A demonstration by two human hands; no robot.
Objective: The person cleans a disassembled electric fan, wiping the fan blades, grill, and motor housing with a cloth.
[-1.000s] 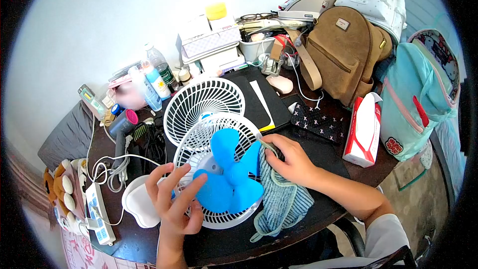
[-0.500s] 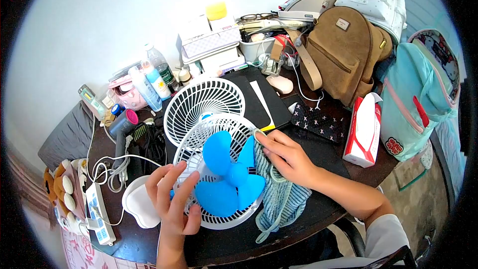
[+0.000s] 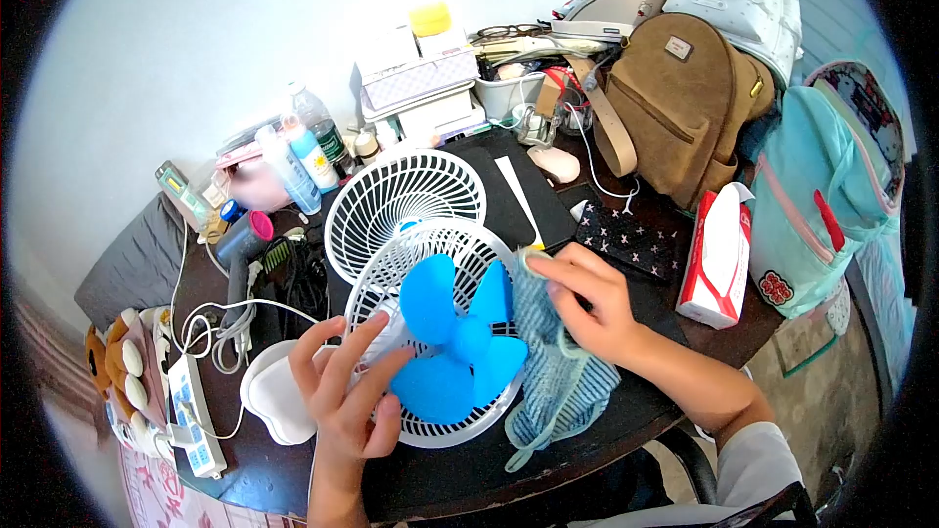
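Observation:
A blue four-bladed fan blade [image 3: 468,340] sits inside the white fan cage [image 3: 368,286] at the desk's front. My right hand [image 3: 592,305] pinches a blue-green striped cloth [image 3: 559,386] at the cage's right side, and the cloth hangs down over the rim. My left hand [image 3: 347,386] is at the cage's left edge, fingers spread, with fingertips close to the lower left blade; I cannot tell whether they touch it. Behind lies a second white fan grille [image 3: 337,220], partly covered by the cage.
A white heart-shaped fan base [image 3: 274,396] and a power strip [image 3: 196,420] with cables lie left. Hair dryer [image 3: 245,240] and bottles [image 3: 311,156] stand behind. Right are a tissue pack [image 3: 717,259], a brown backpack [image 3: 665,108] and a teal bag [image 3: 817,205].
My right hand and the cloth have moved slightly right, away from the blade. The blue blades have turned a little. My left hand has shifted slightly right.

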